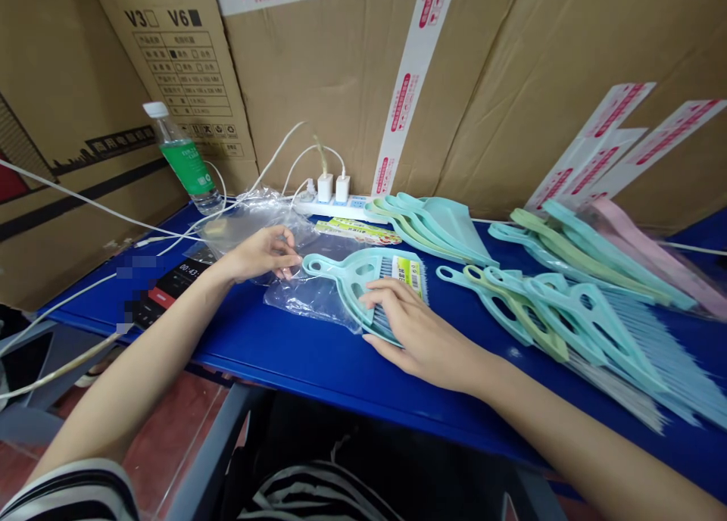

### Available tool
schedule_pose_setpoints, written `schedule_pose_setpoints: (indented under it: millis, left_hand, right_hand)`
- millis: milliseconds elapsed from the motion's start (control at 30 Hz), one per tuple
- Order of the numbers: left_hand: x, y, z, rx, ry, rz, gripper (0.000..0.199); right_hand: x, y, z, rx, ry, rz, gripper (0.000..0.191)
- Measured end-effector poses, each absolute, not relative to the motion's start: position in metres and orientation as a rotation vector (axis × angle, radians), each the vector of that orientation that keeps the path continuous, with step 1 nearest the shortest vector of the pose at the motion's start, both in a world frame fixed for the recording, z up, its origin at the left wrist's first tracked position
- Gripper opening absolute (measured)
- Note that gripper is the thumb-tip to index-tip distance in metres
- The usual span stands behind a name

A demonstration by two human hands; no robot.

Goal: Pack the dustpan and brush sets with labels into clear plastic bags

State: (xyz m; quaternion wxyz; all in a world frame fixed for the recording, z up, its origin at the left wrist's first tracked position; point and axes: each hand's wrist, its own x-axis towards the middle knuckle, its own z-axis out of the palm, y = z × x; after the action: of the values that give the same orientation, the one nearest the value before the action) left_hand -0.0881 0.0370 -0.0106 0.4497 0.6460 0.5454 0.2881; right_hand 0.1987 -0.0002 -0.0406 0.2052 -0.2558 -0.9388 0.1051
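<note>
Turquoise dustpan partly hidden by right hand, grip spread, left hand near its handle, grip unclear.

Hands on teal dustpan and brush, plastic bags, blue table

The worktop is deep blue. The brush-and-dustpan set is pale aqua, its label yellow-green and white. Among the hand brushes, frames are aqua and sage green, bristles pale blue and whitish. The bottle has a white cap and green label. The sleeve is striped black and white.
</note>
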Motion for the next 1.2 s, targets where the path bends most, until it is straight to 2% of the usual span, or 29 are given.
schedule_pose_setpoints:
  millis: [300, 400, 500, 633, 800, 1033, 1200]
  left_hand:
    - [-0.084, 0.040, -0.018, 1.546, 1.418, 0.744, 0.046]
    - [-0.082, 0.040, -0.018, 1.532, 1.423, 0.735, 0.047]
    - [-0.082, 0.041, -0.018, 1.543, 1.435, 0.741, 0.044]
    - [-0.084, 0.041, -0.018, 1.571, 1.399, 0.723, 0.041]
    - [-0.086, 0.039, -0.017, 1.572, 1.351, 0.696, 0.034]
    - [-0.091, 0.039, -0.018, 1.616, 1.341, 0.632, 0.024]
    - [-0.091, 0.036, -0.015, 1.622, 1.395, 0.640, 0.017]
  right_hand:
    - [0.193, 0.003, -0.047, -0.625, -2.603, 0.136, 0.019]
    - [0.193, 0.002, -0.043, -0.591, -2.624, 0.070, 0.024]
    - [0.199, 0.005, -0.036, -0.632, -2.610, 0.054, 0.031]
    - [0.216, 0.018, -0.029, -0.892, -2.457, 0.045, 0.027]
    - [0.231, 0.032, -0.036, -1.139, -2.398, 0.019, 0.033]
    - [0.234, 0.027, -0.031, -1.187, -2.514, -0.141, 0.026]
    - [0.240, 0.023, -0.020, -1.086, -2.644, -0.109, 0.027]
